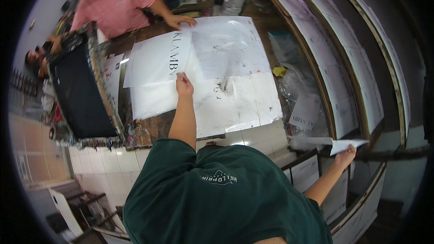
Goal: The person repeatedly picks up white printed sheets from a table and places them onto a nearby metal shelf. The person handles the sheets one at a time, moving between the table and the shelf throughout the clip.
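My left hand (184, 85) is closed in a pinch on the edge of a translucent white plastic sheet (151, 56) with dark lettering, which lies on the worktable. Off to the right, my right hand (346, 155) grips a thin white sheet (344, 144) by its edge, beside the lower end of a drying rack; I cannot tell whether it is one layer or folded. A co-worker's hand (180, 21) rests at the far edge of the printed sheet. Under and beside it, a clear plastic cover (226, 47) spreads over a stained white board (239, 104).
A framed black printing screen (81, 88) stands tilted at the table's left. Long rack shelves (316, 54) bearing printed sheets rise along the right. Between table and racks lie clear plastic bags (296, 83) and a yellow scrap (279, 71). The co-worker in pink stands across the table.
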